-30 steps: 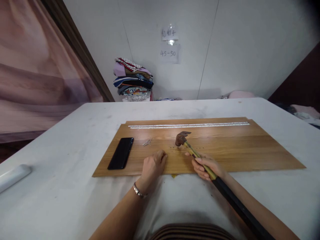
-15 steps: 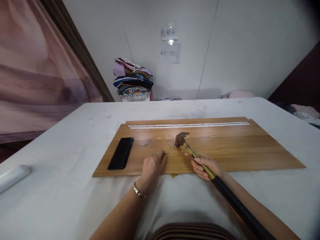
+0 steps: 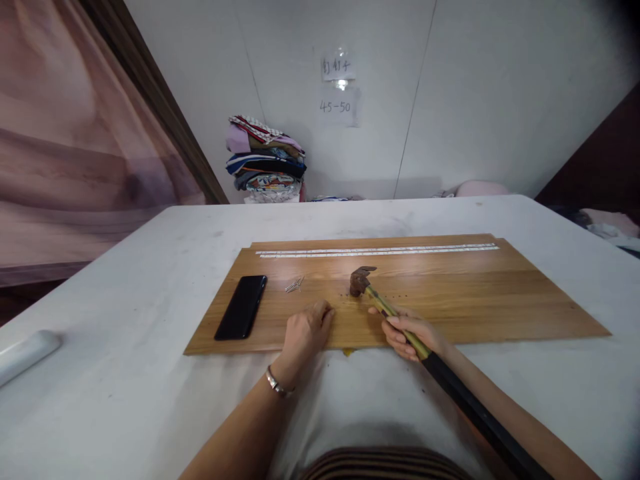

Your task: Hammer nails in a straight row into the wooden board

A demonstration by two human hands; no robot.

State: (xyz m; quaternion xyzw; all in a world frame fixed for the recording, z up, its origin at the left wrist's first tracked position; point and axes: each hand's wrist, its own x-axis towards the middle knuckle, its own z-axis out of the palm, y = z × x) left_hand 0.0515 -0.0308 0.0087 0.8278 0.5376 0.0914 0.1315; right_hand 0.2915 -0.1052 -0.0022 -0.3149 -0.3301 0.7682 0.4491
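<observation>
My right hand [image 3: 410, 333] is wrapped round the yellow-green handle of a claw hammer [image 3: 385, 305], whose long grip is black. Its rusty head is right at the wooden board [image 3: 475, 300], over a row of small dark dots, possibly nail heads. What lies directly under the head is hidden. To the left, my left hand [image 3: 309, 328] rests on the board with its fingers curled in; whatever they may hold is hidden. A small pile of silver nails [image 3: 294, 285] lies just beyond it.
A black phone [image 3: 241, 307] lies on the board's left end. Two white strips with markings [image 3: 380, 252] run along its far side. At the white table's [image 3: 115, 287] left edge is a white rounded object [image 3: 30, 353]. Folded clothes [image 3: 267, 160] are stacked behind the table.
The hammer head has come down very slightly. My left hand, the nails and the board stay where they were.
</observation>
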